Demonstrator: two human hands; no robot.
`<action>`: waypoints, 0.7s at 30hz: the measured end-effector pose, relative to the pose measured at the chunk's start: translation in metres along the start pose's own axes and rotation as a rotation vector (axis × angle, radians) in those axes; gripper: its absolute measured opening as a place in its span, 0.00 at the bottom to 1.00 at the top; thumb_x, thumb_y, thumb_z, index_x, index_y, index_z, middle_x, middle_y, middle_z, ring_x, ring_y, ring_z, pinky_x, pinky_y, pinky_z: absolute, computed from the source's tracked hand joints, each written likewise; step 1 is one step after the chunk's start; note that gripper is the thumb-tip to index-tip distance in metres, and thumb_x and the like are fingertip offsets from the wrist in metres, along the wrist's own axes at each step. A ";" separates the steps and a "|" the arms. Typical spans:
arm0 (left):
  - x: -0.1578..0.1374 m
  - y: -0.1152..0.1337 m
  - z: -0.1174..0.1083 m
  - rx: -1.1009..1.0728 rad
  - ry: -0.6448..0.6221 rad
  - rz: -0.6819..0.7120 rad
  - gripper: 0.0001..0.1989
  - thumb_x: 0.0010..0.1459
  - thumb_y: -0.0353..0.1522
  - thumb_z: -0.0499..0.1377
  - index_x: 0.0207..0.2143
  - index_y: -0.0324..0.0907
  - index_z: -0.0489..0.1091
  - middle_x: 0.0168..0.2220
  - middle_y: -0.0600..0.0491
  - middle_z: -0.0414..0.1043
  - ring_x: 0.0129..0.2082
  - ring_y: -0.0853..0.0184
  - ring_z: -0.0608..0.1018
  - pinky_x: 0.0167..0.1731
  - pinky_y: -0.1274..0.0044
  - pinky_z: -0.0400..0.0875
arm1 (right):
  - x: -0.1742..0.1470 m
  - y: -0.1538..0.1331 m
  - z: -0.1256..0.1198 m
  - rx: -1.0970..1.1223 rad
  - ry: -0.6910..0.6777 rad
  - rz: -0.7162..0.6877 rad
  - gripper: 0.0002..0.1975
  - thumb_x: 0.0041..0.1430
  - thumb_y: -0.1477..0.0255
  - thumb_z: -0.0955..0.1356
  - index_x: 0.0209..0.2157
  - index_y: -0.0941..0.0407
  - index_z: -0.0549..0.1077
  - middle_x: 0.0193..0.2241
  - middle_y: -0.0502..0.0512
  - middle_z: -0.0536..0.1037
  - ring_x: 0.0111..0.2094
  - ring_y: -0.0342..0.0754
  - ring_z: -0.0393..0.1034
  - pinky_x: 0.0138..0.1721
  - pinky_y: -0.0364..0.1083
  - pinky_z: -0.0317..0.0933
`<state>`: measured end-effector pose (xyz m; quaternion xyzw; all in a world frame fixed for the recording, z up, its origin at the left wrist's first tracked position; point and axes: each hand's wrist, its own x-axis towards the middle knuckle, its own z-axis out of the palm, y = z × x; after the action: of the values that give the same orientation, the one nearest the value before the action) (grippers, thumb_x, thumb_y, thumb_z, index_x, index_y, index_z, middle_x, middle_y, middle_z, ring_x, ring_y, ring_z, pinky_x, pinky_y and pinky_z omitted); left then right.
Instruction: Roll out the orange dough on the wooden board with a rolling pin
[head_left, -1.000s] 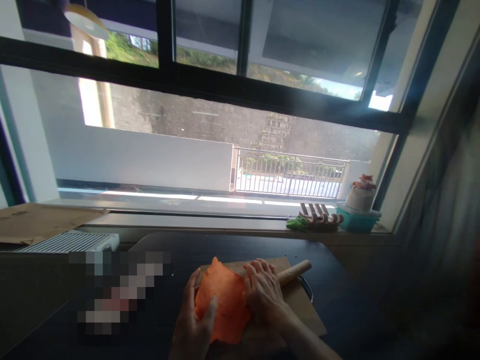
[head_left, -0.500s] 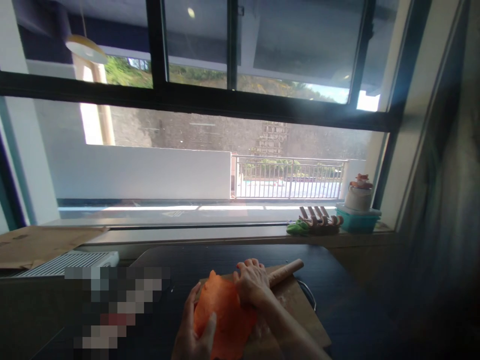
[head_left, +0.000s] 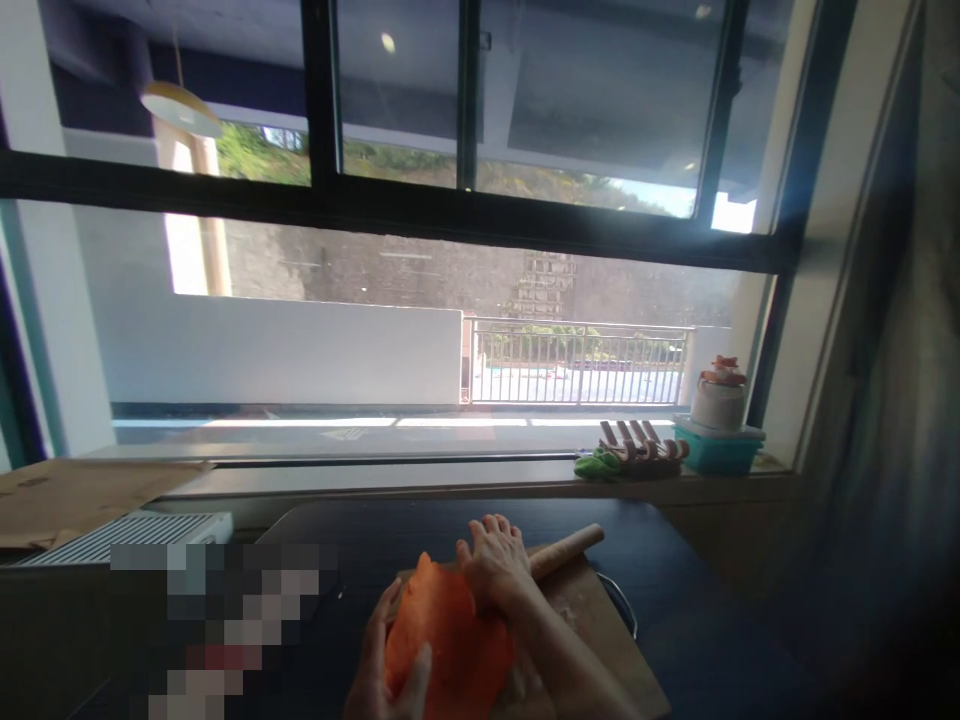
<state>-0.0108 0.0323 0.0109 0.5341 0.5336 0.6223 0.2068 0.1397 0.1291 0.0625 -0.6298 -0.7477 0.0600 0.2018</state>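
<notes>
A flat orange dough sheet (head_left: 450,640) with an uneven edge lies on a wooden board (head_left: 600,640). My left hand (head_left: 386,660) is at its left side, thumb over the top and fingers along the edge, gripping it. Against the far right edge of the sheet rests my right hand (head_left: 495,565), its fingers stretched out towards the window; whatever is under the palm is hidden. Just beyond that hand, a wooden rolling pin (head_left: 574,548) lies slantwise on the board, its near end out of sight. Pale flour-like marks show on the board.
The dark table (head_left: 337,530) meets a windowsill (head_left: 450,475). On the sill stand a brown slatted rack (head_left: 645,450), a green cloth-like item (head_left: 598,463) and a teal box (head_left: 716,448) under a white tub (head_left: 718,405). Cardboard (head_left: 97,490) lies at left. A metal handle (head_left: 626,605) sticks out beside the board.
My right hand has shifted slightly left along the far edge of the dough sheet. The left hand keeps its place, and the whole view has tilted a little.
</notes>
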 end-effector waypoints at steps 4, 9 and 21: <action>0.001 0.000 -0.001 -0.001 -0.032 -0.038 0.30 0.48 0.39 0.61 0.55 0.44 0.65 0.54 0.47 0.72 0.55 0.53 0.74 0.53 0.66 0.71 | -0.001 0.000 0.000 0.001 0.007 -0.005 0.23 0.64 0.60 0.59 0.54 0.56 0.70 0.56 0.63 0.69 0.60 0.59 0.56 0.58 0.59 0.50; 0.002 0.002 0.004 -0.033 0.020 -0.076 0.29 0.46 0.39 0.61 0.53 0.44 0.67 0.51 0.47 0.75 0.53 0.51 0.75 0.52 0.65 0.72 | -0.056 0.019 0.011 -0.003 0.113 -0.030 0.19 0.65 0.63 0.59 0.53 0.51 0.71 0.59 0.58 0.67 0.63 0.57 0.52 0.61 0.58 0.46; -0.002 0.023 -0.004 0.078 -0.080 0.066 0.19 0.46 0.42 0.62 0.41 0.43 0.74 0.40 0.50 0.79 0.43 0.55 0.80 0.43 0.69 0.77 | 0.006 -0.002 0.003 0.065 0.086 0.004 0.21 0.65 0.61 0.59 0.52 0.55 0.71 0.54 0.62 0.70 0.57 0.58 0.60 0.55 0.56 0.54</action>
<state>-0.0063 0.0214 0.0311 0.5835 0.5309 0.5855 0.1867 0.1362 0.1345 0.0616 -0.6263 -0.7348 0.0578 0.2540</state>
